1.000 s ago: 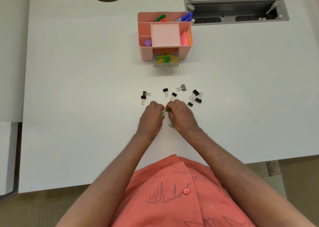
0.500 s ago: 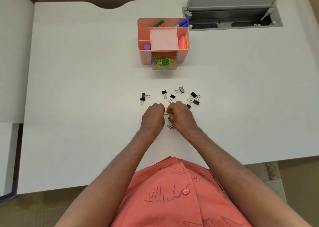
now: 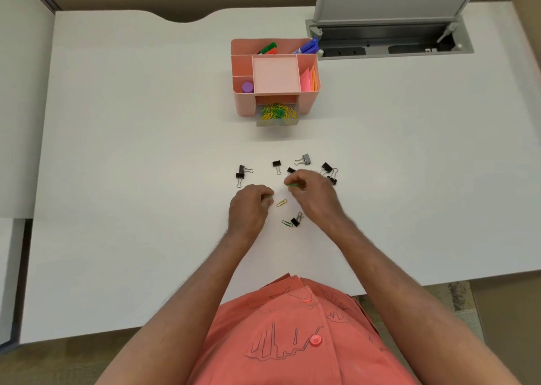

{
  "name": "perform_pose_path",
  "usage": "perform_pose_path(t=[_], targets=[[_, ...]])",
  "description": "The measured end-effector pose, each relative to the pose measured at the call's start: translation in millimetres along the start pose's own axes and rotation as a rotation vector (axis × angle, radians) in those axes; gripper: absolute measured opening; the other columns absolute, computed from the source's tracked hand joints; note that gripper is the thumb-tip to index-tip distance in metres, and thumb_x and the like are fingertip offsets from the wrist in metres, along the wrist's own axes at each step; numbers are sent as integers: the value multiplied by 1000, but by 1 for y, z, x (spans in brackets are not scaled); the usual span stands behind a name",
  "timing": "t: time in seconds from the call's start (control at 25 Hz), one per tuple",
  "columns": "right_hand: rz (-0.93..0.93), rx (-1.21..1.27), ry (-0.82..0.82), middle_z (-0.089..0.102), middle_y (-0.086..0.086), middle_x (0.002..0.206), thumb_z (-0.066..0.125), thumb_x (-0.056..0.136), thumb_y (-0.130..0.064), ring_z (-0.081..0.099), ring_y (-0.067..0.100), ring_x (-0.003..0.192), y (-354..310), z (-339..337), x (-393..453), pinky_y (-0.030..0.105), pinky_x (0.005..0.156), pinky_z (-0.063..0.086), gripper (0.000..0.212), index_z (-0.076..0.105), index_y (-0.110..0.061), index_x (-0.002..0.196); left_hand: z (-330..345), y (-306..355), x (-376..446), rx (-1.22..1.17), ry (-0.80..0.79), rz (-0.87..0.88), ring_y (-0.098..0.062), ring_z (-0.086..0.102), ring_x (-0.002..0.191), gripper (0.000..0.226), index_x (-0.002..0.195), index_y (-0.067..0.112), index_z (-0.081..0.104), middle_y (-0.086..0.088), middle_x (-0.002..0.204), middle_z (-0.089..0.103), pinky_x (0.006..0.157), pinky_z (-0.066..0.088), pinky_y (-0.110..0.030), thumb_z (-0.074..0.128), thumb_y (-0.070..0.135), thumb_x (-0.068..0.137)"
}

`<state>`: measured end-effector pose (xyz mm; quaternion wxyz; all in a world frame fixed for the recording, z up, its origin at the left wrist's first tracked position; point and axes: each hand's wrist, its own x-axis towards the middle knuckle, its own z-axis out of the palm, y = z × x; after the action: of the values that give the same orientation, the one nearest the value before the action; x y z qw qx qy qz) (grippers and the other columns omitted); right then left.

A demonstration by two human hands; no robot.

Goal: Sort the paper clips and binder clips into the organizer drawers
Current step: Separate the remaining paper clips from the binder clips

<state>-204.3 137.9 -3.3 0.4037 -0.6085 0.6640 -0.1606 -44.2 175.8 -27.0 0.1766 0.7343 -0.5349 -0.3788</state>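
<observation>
While the person is leaning over a white desk [image 3: 146, 179], the right hand [image 3: 314, 191] is hovering low above the surface with its fingertips pressed together, pinching a green paper clip [image 3: 292, 184] that is poking out toward the left. The left hand [image 3: 248, 206] is curled beside it, its fingertips closing on another green clip [image 3: 268, 198] (only a sliver is showing, so how it is held cannot be told exactly). The two hands are sitting apart, and in the gap between them a yellow paper clip [image 3: 281, 203] is lying flat on the desk, touched by neither. Just nearer the person, below the right hand, a loose green paper clip [image 3: 287, 223] is lying against a black binder clip [image 3: 296, 220].

Beyond the hands, more black binder clips are lying in a loose arc: a pair [image 3: 241, 174] to the left, one [image 3: 277, 165] in the middle, one [image 3: 304, 159] farther back, and a cluster [image 3: 329, 171] to the right, partly hidden behind the right hand.

Farther away still, a pink desk organizer [image 3: 244, 103] is standing upright, with its clear front drawer [image 3: 276, 115] pulled open and holding a heap of green and yellow paper clips. Its top compartments are holding markers [image 3: 306, 46], pink sticky notes [image 3: 306, 80] and a purple cap [image 3: 247, 87].
</observation>
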Motion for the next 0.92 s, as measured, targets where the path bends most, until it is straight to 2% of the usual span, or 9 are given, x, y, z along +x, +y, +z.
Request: perform_pose_path(t=[0.12,0.2,0.28,0.36,0.48,0.6,0.72,0.92], targets=[[-110,63,161,72,-7,92,67,90,-11,64,2,78,-38,-31,29,20,78,54,18,79,-22,98,-4,-4,3,-143,-4,-55,-7,68,86,16,103,19,77,10,90,73,82,55,-28,74,13,89],[-199,27,245,71,-4,99,65,92,-10,65,6,84,-63,-48,57,18,80,53,19,80,-20,101,-5,-7,2,-206,-25,-87,-3,67,84,16,102,17,77,10,91,73,75,52,-16,72,8,90],[-259,-63,258,70,-1,108,63,93,-9,66,11,96,-79,-54,84,22,87,54,21,79,-19,103,-8,-7,1,-263,-38,-119,-4,66,82,18,102,17,77,11,91,72,68,47,-5,68,5,92],[-291,-242,192,68,2,116,59,96,-9,64,17,104,-85,-50,106,31,93,53,23,77,-18,108,-16,0,3,-301,-23,-105,-4,64,80,20,101,20,76,14,91,70,66,46,-4,65,4,94],[-313,-416,129,68,3,119,54,98,-10,62,22,107,-83,-41,122,38,91,53,27,72,-19,116,-37,20,17,-279,65,-15,1,60,71,17,98,23,76,14,92,71,64,45,-7,67,9,93],[-349,-294,249,70,2,111,55,99,-12,63,20,100,-76,-39,119,38,85,55,22,71,-19,112,-58,44,41,-271,161,81,-2,60,69,11,96,25,76,14,96,73,70,52,-20,71,17,91],[-381,-145,359,67,-3,104,56,96,-10,62,13,91,-67,-39,98,29,78,55,18,70,-18,104,-70,64,75,-172,276,185,-8,65,84,11,99,28,75,14,102,73,79,56,-32,71,23,91],[-274,-72,332,64,-9,100,57,93,-10,63,10,83,-28,-30,44,33,71,55,19,69,-23,99,-70,89,122,82,293,250,-13,65,103,15,106,32,74,11,111,72,83,50,-32,65,30,94]])
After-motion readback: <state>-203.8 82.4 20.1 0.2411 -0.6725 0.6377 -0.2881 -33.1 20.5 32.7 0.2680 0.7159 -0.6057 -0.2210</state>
